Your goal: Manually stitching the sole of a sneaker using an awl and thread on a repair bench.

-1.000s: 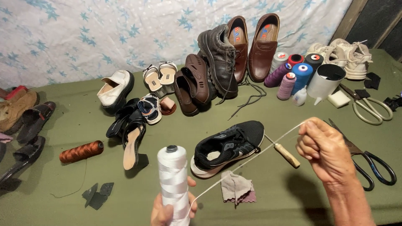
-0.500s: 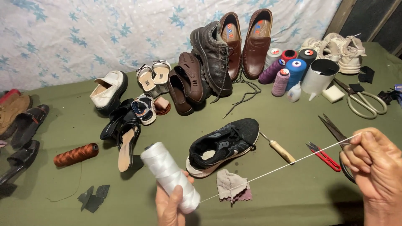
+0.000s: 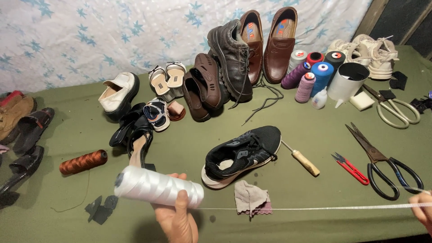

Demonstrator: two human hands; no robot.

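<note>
My left hand (image 3: 176, 218) holds a large spool of white thread (image 3: 157, 186), tipped on its side near the front edge. A taut white strand (image 3: 315, 208) runs from the spool rightwards to my right hand (image 3: 423, 210), which pinches it at the frame's right edge; only part of that hand shows. Just behind the strand lie a black sneaker with a white sole (image 3: 243, 154) and a small beige cloth scrap (image 3: 251, 198).
On the green-covered table (image 3: 315, 130): a wooden-handled awl (image 3: 302, 159), red snips (image 3: 352, 168), black scissors (image 3: 383, 164), pale scissors (image 3: 395, 107), thread cones (image 3: 315, 76), a brown spool (image 3: 83, 162), brown leather shoes (image 3: 265, 45), sandals (image 3: 166, 81), black scraps (image 3: 101, 209).
My right hand has pulled further right, drawing out more thread until it is nearly out of frame. The spool in my left hand has tipped from upright to lying sideways.
</note>
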